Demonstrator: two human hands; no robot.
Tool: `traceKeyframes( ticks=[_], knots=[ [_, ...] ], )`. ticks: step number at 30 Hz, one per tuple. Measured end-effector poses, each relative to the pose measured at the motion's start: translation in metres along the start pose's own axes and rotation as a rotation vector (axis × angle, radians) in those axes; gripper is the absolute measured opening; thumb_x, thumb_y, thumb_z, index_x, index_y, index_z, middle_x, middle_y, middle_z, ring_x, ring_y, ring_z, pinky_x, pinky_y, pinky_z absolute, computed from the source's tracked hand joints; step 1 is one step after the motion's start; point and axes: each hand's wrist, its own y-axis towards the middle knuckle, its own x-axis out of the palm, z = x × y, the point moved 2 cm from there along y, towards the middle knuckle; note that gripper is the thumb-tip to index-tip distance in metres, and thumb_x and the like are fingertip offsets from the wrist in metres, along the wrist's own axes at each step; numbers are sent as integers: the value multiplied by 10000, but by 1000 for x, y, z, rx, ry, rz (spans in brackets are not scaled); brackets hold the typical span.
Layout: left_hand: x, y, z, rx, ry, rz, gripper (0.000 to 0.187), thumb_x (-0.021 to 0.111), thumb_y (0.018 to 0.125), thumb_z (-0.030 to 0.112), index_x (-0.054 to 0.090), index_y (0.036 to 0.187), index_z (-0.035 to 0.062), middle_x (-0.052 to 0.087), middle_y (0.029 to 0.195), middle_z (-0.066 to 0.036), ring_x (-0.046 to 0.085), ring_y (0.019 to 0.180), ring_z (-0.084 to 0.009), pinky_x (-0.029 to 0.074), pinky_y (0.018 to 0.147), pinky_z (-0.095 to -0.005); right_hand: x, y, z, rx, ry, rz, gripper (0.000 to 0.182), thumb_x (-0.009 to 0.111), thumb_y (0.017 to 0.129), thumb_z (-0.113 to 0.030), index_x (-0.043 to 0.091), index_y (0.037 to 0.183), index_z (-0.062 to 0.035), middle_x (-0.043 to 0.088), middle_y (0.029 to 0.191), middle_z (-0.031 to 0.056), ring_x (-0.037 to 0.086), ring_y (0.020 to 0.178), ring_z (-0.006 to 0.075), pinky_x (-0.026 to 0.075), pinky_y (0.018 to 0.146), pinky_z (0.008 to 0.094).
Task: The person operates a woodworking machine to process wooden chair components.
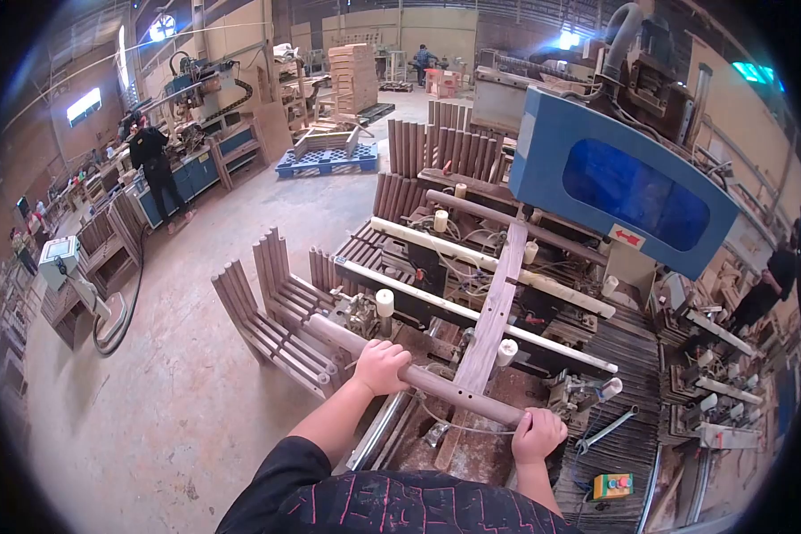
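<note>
A round brown wooden post point(454, 389) with small drilled holes lies crosswise in front of me over the near end of the machine bed. My left hand point(384, 368) is wrapped round it left of its middle. Near its right end, my right hand point(538, 435) has its fingers curled over the wood. Beyond the post, a flat wooden board point(492, 325) stretches away across the pale rails point(418, 287), its near end close to the post. White cylinders point(384, 303) stand along the rails, one just past my left hand.
Posts are stacked on a rack point(280, 334) at left. A blue machine hood point(636, 178) overhangs the far right. A wrench point(607, 430) and a yellow button box point(612, 485) lie by my right hand. One person point(154, 165) stands at a machine far left; another point(765, 285) is at right.
</note>
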Motion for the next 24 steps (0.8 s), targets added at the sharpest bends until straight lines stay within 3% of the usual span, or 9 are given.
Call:
traceKeyframes(
  ticks=[12,24],
  knots=[
    [-1,1,-1,8,-6,-16,459,831,476,358,622,847,187,588,809,0,602,826,-209,447,783,-372,-3,1,-3,25,3,-14,112,583,842,-214,663,823,-139,643,852,31,584,865,266,367,845,415],
    [2,-1,-3,5,-2,-10,454,833,481,365,615,837,187,587,819,3,606,844,-205,447,797,-367,2,-2,1,27,-5,3,146,571,840,-264,664,799,-159,632,828,12,568,829,249,351,841,416]
  ],
)
